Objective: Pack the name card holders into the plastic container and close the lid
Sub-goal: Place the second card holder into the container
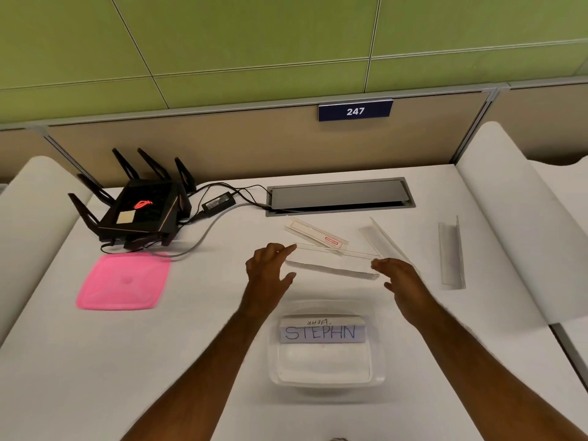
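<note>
1. Five clear name card holders can be counted on a white table (pixel 191 361), seen from a camera on the person's head; four lie loose and one is already packed. The list runs left to right.
2. Far left at the back sits a black router (pixel 140 211) with upright antennas, its cables trailing right to a grey cable hatch (pixel 340 195).
3. In front of the router lies the pink lid (pixel 124 281), flat and well apart from the container, likely set aside to leave the opening free for packing.
4. The left hand (pixel 270 268) touches the left end of a clear holder (pixel 334 262); forefinger stretched along the top edge, thumb spread below. Whether it pinches the acrylic or merely touches it cannot be told.
5. Near the person, centre, stands the clear plastic container (pixel 327 380), lid off. Inside it leans a holder with a card reading STEPHN (pixel 321 332).
6. Beyond the held piece lies a holder with a red-bordered label (pixel 315 233), flat on the table.
7. The right hand (pixel 401 278) meets the clear holder's right end, fingers curved toward it; the grip is equally unclear. Taking both ends probably keeps the long, slippery piece level for the move to the container.
8. Behind the right hand rests an angled holder (pixel 378 240), partly hidden.
9. Furthest right, an upright-lipped holder (pixel 451 253) lies well apart, still to be packed.
</note>
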A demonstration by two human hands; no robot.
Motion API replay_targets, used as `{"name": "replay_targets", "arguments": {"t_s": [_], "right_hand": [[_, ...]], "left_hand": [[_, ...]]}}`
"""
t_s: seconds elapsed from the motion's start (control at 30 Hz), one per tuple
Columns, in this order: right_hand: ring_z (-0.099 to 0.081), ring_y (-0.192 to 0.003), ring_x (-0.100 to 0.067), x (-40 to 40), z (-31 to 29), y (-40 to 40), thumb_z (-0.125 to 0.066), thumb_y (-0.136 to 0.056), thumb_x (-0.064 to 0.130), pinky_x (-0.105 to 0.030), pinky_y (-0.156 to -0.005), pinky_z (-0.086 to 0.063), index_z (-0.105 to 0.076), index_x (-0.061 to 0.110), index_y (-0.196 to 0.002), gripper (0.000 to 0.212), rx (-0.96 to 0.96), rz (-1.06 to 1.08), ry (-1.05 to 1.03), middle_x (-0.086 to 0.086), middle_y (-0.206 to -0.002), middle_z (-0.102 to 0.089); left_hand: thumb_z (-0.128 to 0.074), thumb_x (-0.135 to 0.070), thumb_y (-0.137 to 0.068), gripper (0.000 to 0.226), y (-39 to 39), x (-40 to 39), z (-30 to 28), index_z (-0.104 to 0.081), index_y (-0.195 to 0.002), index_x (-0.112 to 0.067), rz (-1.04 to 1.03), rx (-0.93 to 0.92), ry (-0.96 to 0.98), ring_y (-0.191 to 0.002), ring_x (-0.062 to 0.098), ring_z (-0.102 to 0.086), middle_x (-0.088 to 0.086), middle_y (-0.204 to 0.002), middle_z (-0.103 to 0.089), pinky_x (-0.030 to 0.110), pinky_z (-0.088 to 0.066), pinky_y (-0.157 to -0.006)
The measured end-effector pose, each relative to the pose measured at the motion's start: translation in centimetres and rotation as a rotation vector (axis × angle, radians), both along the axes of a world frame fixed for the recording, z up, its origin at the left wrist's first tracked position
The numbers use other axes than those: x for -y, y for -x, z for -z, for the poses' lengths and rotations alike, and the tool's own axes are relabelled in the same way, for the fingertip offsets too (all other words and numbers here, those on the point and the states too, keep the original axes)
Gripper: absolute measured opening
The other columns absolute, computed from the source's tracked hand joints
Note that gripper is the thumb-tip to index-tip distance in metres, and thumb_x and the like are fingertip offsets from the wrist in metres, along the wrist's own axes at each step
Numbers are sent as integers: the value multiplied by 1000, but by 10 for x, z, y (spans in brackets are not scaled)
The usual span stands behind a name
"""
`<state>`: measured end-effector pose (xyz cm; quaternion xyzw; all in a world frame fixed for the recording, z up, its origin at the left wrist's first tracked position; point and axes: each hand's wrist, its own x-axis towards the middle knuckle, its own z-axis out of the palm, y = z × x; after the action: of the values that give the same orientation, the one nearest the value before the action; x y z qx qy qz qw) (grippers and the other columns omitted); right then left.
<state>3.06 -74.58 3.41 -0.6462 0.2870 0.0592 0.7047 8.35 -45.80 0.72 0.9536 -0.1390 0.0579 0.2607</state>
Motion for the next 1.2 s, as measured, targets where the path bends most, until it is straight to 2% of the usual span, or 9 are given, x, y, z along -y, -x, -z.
{"name": "replay_targets", "arguments": {"t_s": [0.1, 0.27, 0.43, 0.6, 0.73, 0.87, 1.03, 1.1, 1.2], "right_hand": [[-61, -113, -17, 2, -4, 4, -57, -100, 21, -38, -102, -37, -69, 6, -117, 26, -34, -9, -57, -5, -119, -70], [-61, -103, -16, 1, -10, 11, -53, -100, 22, -41, -102, -34, -68, 16, -97, 16, -89, 11, -178, -2, -107, -72], [-61, -105, -20, 3, -11, 17, -54, -100, 24, -43, -106, -30, -68, 16, -91, 17, -135, -42, -214, -6, -102, -71], [-65, -105, -31, 6, -13, 21, -55, -102, 29, -48, -105, -45, -67, 8, -108, 24, -123, -100, -16, -15, -107, -70], [-67, -97, -35, 6, -14, 19, -64, -98, 32, -47, -94, -54, -63, 6, -94, 27, -102, -166, 145, -19, -104, -69], [-64, -88, -26, 6, -7, 20, -66, -96, 33, -37, -74, -57, -57, 6, -94, 29, -14, -194, 305, -12, -96, -65], [-68, -96, -19, 8, 2, 26, -58, -101, 32, -23, -69, -58, -66, 17, -102, 17, 197, -266, 402, 2, -99, -71], [-69, -98, -18, 10, 5, 30, -55, -102, 33, -22, -70, -60, -68, 19, -105, 19, 260, -305, 419, 4, -101, -72], [-66, -110, -13, 14, 9, 35, -56, -100, 35, -27, -84, -60, -66, 24, -117, 23, 294, -360, 444, 9, -113, -71]], "left_hand": [[-86, -27, -77, 66, 3, -5, -7, -57, -136, -34, 29, 54, -55, -118, 18, -48, -4, -127, -55, 32, -31, -96], [-85, -26, -78, 64, 8, -9, -16, -57, -136, -28, 67, 54, 2, -123, 23, -49, 2, -136, -54, 41, -41, -102], [-86, -31, -77, 67, 14, -14, -20, -57, -137, -25, 141, 100, -9, -129, 18, -45, -2, -142, -56, 34, -35, -104], [-85, -39, -77, 65, 19, -20, -21, -60, -134, -22, 197, 101, -23, -128, 21, -50, -2, -137, -61, 34, -36, -102], [-83, -41, -79, 62, 24, -25, -20, -61, -133, -20, 217, 100, 27, -128, 19, -53, -3, -135, -63, 36, -38, -105], [-83, -44, -77, 62, 31, -27, -18, -63, -131, -20, 221, 77, 33, -126, 20, -54, -3, -132, -65, 35, -36, -106], [-83, -46, -77, 64, 38, -29, -18, -63, -132, -21, 190, 31, 25, -125, 19, -54, -5, -132, -65, 30, -30, -105], [-84, -45, -76, 64, 40, -29, -18, -63, -131, -20, 176, 19, 38, -124, 20, -54, -4, -131, -66, 31, -31, -106], [-84, -46, -76, 65, 41, -29, -19, -63, -132, -20, 153, -10, 46, -124, 19, -54, -4, -131, -65, 33, -33, -108]]}}
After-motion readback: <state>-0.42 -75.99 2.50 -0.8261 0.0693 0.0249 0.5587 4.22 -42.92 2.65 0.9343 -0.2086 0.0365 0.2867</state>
